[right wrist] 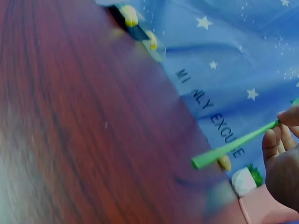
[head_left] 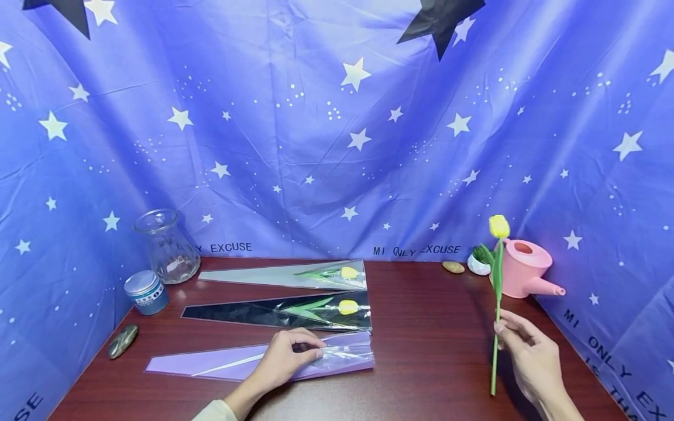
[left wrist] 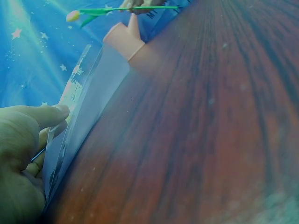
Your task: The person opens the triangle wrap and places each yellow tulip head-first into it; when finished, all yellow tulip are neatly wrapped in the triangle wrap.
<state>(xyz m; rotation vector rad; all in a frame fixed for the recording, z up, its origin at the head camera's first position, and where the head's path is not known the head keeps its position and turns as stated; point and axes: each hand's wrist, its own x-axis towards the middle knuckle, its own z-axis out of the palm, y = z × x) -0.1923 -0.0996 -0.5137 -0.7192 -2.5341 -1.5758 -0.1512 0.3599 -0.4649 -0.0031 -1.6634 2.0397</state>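
My right hand [head_left: 534,356] pinches the green stem of a yellow tulip [head_left: 499,227] and holds it upright above the table's right side. The stem's lower end [right wrist: 201,162] points out past the fingers in the right wrist view. At the front, my left hand [head_left: 289,356] pinches the clear film of a purple flower sleeve [head_left: 210,361] near its wide end. Thumb and finger [left wrist: 58,111] meet on that film in the left wrist view. Behind it lie a black sleeve [head_left: 226,313] and a grey sleeve [head_left: 247,277], each with a yellow tulip inside.
A glass vase [head_left: 171,251], a blue jar [head_left: 146,292] and a dark stone [head_left: 123,341] stand at the left. At the back right are a tan stone [head_left: 453,267], a small white potted plant [head_left: 478,261] and a pink watering can [head_left: 526,269]. Starry blue cloth [head_left: 316,117] encloses the table.
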